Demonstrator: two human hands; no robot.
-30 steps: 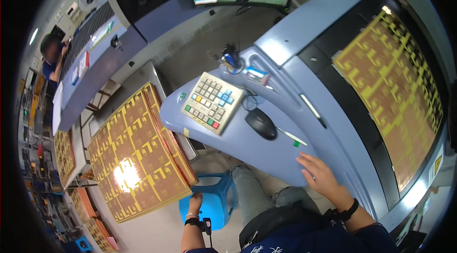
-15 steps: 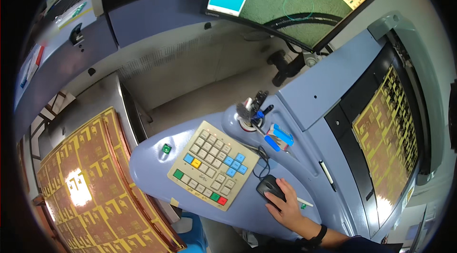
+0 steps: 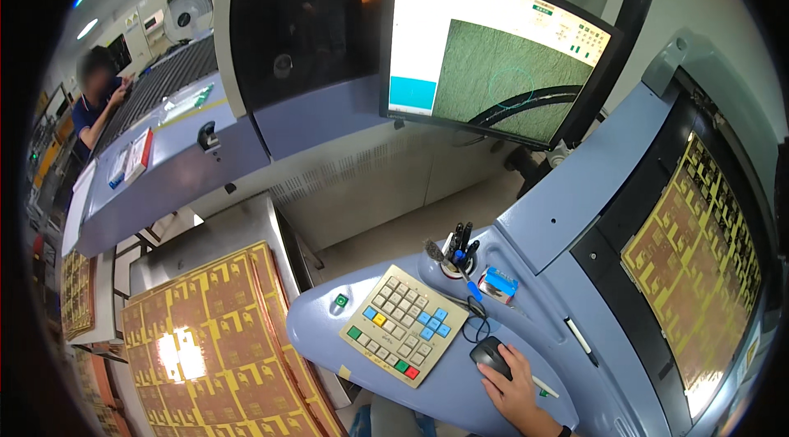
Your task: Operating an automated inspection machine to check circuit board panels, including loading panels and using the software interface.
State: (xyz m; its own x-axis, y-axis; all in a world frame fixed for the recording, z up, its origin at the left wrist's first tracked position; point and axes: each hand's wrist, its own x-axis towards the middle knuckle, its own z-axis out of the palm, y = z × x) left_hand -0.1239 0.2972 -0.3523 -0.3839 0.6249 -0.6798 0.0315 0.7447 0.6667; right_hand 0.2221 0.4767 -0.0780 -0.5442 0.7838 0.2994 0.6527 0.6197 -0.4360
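Observation:
My right hand [image 3: 514, 392] rests over a black computer mouse [image 3: 488, 351], its fingers curved along the mouse's right side and top. The mouse sits on a blue-grey console shelf [image 3: 320, 330]. Left of it lies a beige keypad [image 3: 404, 325] with white, blue, yellow, green and red keys. A white pen-like stick [image 3: 545, 386] lies just right of my hand. Up ahead, a monitor [image 3: 514, 67] shows a green textured picture crossed by a dark curved band, with a thin circle drawn on it. My left hand is out of view.
Copper-coloured patterned panels [image 3: 222, 338] are stacked on a metal table at left. A similar panel [image 3: 686, 264] lies in the machine at right. Behind the keypad stand a pen cup [image 3: 457, 260] and a blue-white box [image 3: 499, 282]. A person [image 3: 97, 96] is at the far left.
The view has tilted up and turned left, so the whole monitor and a person at the far left now show. My right hand stays on the mouse.

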